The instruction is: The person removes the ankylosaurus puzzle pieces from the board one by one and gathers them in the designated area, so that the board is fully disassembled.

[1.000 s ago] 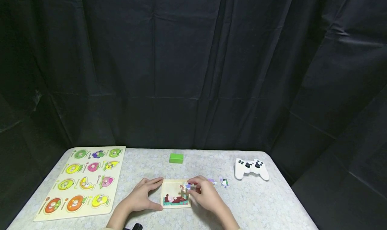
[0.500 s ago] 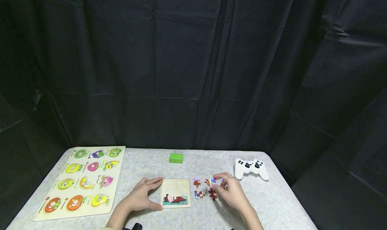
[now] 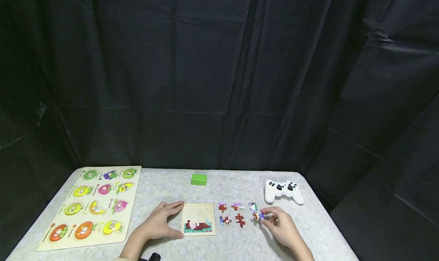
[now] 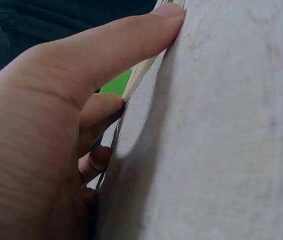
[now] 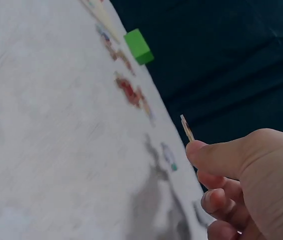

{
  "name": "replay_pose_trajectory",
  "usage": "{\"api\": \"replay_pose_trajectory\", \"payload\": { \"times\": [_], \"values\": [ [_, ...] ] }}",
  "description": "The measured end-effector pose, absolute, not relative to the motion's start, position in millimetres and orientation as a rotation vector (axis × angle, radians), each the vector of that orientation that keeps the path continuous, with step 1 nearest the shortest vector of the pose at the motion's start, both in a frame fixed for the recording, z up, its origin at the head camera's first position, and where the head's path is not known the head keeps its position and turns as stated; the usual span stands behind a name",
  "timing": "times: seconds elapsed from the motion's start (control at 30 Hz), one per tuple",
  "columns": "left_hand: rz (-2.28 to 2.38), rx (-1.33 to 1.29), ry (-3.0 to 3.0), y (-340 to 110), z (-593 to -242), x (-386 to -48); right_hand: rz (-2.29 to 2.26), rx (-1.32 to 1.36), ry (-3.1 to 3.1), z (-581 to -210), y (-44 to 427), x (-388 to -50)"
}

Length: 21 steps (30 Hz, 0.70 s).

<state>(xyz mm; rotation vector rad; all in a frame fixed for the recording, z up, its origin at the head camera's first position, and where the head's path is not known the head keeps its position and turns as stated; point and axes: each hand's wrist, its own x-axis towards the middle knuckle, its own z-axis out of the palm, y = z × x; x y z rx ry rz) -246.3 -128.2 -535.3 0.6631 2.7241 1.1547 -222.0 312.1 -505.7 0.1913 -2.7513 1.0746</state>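
My left hand (image 3: pixel 156 224) spans the left side of a shallow wooden puzzle tray (image 3: pixel 213 220), thumb and forefinger touching its left corners. Brown-and-teal picture pieces (image 3: pixel 198 226) lie along the tray's bottom. Thumb and fingertips of my right hand (image 3: pixel 282 227) pinch a small puzzle piece (image 3: pixel 256 215), which stands on edge, raised off the table, in the right wrist view (image 5: pixel 186 128). Left of that hand several loose pieces lie on the table, among them a dark red one (image 3: pixel 240 220) and a white-and-green one (image 3: pixel 252 206).
A large fruit puzzle board (image 3: pixel 113 207) lies at the left. Behind the tray is a green block (image 3: pixel 199 180). A white game controller (image 3: pixel 284 191) lies at the back right. A black curtain (image 3: pixel 205 82) hangs behind the patterned table.
My right hand has moved right from above the tray to beyond the loose pieces, still pinching a piece. The pieces it covered are visible. My left hand has stayed at the tray.
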Motion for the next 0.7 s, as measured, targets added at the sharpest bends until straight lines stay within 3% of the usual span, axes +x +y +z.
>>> {"api": "replay_pose_trajectory", "payload": {
  "times": [0.2,0.7],
  "values": [
    [1.143,0.661,2.728,-128,-536,-247,1.04,0.106,-2.819,-522,317,-221],
    [1.121,0.667,2.76,-128,-534,-245,1.086,0.237,-2.647,-543,315,-223]
  ]
}}
